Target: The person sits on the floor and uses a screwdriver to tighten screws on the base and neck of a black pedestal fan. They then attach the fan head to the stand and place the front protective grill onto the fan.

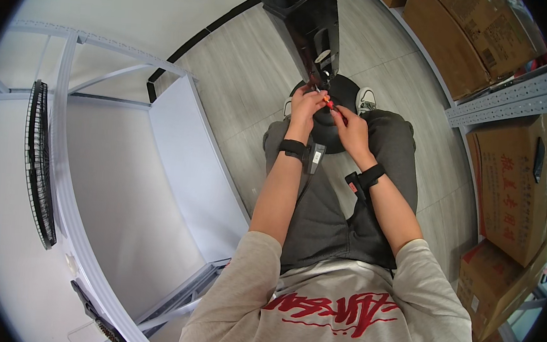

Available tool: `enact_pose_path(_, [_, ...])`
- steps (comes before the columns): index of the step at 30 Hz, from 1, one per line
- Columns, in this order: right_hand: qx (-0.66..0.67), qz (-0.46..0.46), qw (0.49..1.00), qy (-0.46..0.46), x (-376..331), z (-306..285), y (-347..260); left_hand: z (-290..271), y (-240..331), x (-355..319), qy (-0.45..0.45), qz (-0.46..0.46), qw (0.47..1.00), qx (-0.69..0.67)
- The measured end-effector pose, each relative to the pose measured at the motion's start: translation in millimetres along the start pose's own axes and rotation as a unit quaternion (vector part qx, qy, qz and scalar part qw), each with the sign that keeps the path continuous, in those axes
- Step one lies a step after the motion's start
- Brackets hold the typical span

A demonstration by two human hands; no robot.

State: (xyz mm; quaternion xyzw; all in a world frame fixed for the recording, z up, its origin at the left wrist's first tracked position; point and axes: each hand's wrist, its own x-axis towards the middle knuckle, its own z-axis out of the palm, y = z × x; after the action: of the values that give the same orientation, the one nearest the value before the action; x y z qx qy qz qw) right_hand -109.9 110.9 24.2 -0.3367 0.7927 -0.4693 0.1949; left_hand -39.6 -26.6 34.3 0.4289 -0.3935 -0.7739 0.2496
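A tall black appliance body [306, 35] stands in front of me, its lower end at a round black base [343, 89] between my feet. My right hand [352, 131] is closed around a screwdriver [331, 106] with a red and yellow handle, which slants up and left toward the lower end of the body. Close by, my left hand [302, 114] has its fingers pinched together at the screwdriver's front end, against the lower end of the body. What those fingers grip is too small to make out. The screwdriver's tip is hidden.
On the left, a white metal shelf [65, 122] holds a black round wire fan grille [41, 162] on edge and a dark part [98, 318]. Along the right, a rack [510, 103] carries cardboard boxes [510, 189]. Grey plank flooring [235, 91] surrounds the base.
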Motion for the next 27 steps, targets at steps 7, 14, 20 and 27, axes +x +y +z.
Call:
enact_pose_path(7, [0.021, -0.007, 1.0, 0.018, 0, 5, 0, 0, 0, -1, -0.011, 0.023, 1.0, 0.013])
enact_pose_path(14, [0.117, 0.064, 0.99, -0.044, 6, 3, 3, -2, 1, -3, -0.021, 0.008, 1.0, -0.004])
enact_pose_path(20, [0.19, 0.119, 0.97, -0.092, 12, 4, 15, -2, 2, -6, -0.03, -0.001, 0.999, -0.017])
enact_pose_path(27, [0.093, 0.038, 0.994, -0.031, 3, -3, 1, -5, 1, -1, -0.034, -0.002, 0.999, 0.009])
